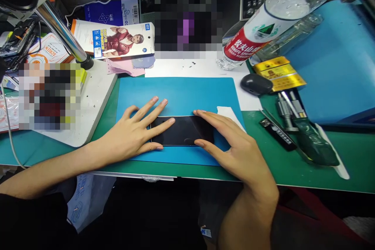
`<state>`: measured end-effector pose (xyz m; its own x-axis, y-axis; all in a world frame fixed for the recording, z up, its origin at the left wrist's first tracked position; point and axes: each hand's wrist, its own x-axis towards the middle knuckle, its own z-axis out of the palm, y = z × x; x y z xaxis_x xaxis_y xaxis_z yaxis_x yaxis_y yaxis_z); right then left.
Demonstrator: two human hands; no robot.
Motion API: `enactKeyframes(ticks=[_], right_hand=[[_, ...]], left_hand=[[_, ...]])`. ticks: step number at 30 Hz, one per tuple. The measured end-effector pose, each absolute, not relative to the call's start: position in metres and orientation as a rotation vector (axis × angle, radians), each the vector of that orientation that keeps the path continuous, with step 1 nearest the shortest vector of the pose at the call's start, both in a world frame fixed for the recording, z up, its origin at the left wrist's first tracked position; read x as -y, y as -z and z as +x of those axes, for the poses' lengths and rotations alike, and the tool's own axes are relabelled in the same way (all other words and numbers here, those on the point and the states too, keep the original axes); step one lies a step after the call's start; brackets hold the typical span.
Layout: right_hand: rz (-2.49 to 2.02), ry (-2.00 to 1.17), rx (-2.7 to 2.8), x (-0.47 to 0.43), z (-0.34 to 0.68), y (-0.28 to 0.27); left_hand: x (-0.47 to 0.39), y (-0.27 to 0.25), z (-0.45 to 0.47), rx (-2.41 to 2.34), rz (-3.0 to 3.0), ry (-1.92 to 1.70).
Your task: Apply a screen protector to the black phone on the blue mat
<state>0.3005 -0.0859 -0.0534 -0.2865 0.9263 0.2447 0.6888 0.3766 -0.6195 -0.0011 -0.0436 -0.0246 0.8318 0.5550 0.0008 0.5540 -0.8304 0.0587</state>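
A black phone (181, 129) lies flat, screen up, on a blue work mat (181, 90) near the table's front edge. My left hand (133, 133) rests flat on the mat at the phone's left end, fingers spread, with the fingertips touching its left edge and top. My right hand (234, 146) covers the phone's right end, fingers pressing on the screen and thumb at its lower edge. A small white sheet (230, 113) lies on the mat just beyond my right hand.
A plastic water bottle (263, 31) lies on its side at the back right. A black earbud case (256, 84), yellow packets (278, 72), tweezers and screwdrivers (295, 125) lie right of the mat. A screen-protector box (117, 41) and a lamp pole (63, 33) stand at the back left.
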Motion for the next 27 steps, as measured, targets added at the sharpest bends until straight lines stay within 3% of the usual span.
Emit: enactKeyframes(ticks=[27], right_hand=[[-1.39, -0.533, 2.061, 0.0855, 0.2999, 0.0531]], left_hand=[[0.0472, 0.0248, 0.0007, -1.003, 2.886, -0.125]])
